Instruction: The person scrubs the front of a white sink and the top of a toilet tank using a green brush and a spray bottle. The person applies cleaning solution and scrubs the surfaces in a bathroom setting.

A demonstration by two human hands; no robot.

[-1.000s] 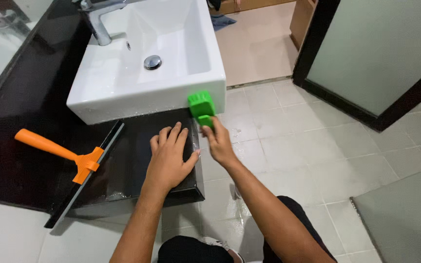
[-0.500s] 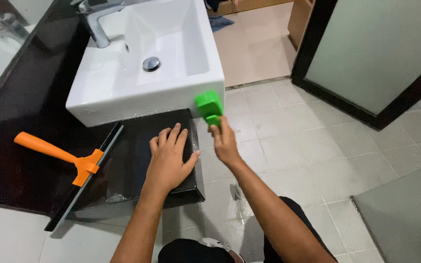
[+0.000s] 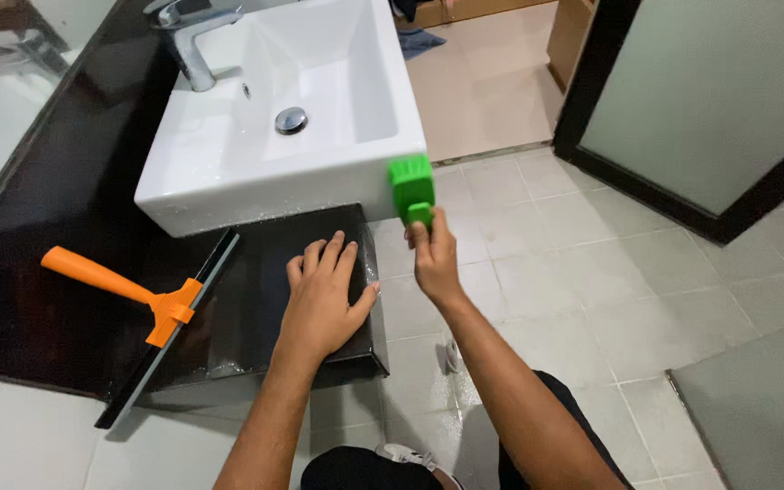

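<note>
My left hand [image 3: 324, 295] lies flat, fingers spread, on the wet black countertop [image 3: 47, 299] just in front of the white rectangular sink [image 3: 229, 172]. My right hand [image 3: 433, 254] grips the handle of a green scrub brush [image 3: 410, 186], whose head sits against the sink's front right corner. An orange-handled squeegee [image 3: 151, 313] with a long black blade lies on the counter to the left of my left hand.
A chrome faucet [image 3: 188, 36] stands at the sink's back, with a round metal drain [image 3: 291, 119] in the basin. Pale wet floor tiles [image 3: 592, 290] spread to the right. A frosted glass door in a dark frame [image 3: 710, 100] stands at the upper right.
My right hand has carried the green brush up and rightward along the sink's front edge to its right corner. My left hand stays flat on the counter.
</note>
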